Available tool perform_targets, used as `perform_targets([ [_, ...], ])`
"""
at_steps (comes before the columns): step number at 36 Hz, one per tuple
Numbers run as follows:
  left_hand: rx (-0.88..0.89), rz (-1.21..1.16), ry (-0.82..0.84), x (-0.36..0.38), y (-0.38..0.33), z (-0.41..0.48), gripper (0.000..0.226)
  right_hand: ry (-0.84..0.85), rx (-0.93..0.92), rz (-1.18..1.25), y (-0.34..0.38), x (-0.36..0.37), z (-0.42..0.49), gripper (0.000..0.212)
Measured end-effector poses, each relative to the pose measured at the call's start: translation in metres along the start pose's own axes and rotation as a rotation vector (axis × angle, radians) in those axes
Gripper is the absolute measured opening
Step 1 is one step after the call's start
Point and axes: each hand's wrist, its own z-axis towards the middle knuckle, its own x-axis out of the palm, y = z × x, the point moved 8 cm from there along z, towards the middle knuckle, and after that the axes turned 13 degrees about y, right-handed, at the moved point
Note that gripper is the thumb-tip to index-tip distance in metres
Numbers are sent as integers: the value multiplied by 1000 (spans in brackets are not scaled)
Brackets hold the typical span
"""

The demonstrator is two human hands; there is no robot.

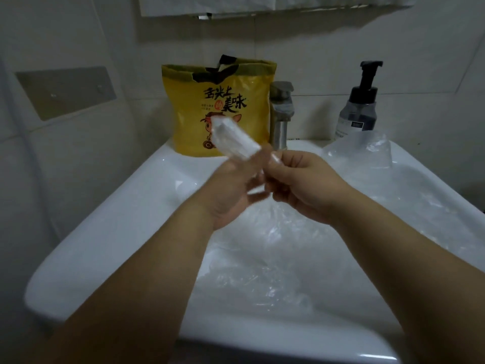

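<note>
Standing on the sink (147,179) rim beside the tap (281,114), a yellow bag (217,109) shows black characters, 舌尖上美味, above a cartoon figure. The pump bottle (358,103) label is too small to read. A clear packet (233,139) sticks up and left from the fingertips of the 2 hands. The right hand (301,185) pinches its lower end. The left hand (231,195) beneath is blurred, so I cannot tell its hold. Plastic film (288,258) lines the basin.

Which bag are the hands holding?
The small whitish packet, held between the left hand and right hand. The yellow bag stands untouched on the sink rim.
</note>
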Motion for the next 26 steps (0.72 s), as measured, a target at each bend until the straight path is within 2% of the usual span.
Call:
perform_targets([
  [2, -19, 38, -10, 12, 6, 2, 62, -19, -6, -5, -2, 8, 1, 27],
  [5, -35, -12, -81, 8, 9, 4, 42, -48, -3, -40, -5, 8, 2, 31],
  [10, 10, -30, -188, -10, 0, 3, 47, -15, 66, -20, -11, 4, 2, 25],
  [13, 61, -92, -336, -27, -9, -4, 45, -2, 105, -19, -13, 3, 2, 19],
  [16, 47, -19, -438, -39, -9, -8, 44, 13, 120, -32, -13, 3, 4, 18],
  [19, 58, 58, -523, -48, -11, -14, 34, 9, 125, -50, -11, -2, 3, 18],
  [23, 105, 278, -555, -56, -23, -21, 21, -19, 127, -81, -10, -14, -1, 17],
  [26, 110, 296, -490, -54, -27, -21, 22, -30, 124, -60, -7, -23, -3, 15],
])
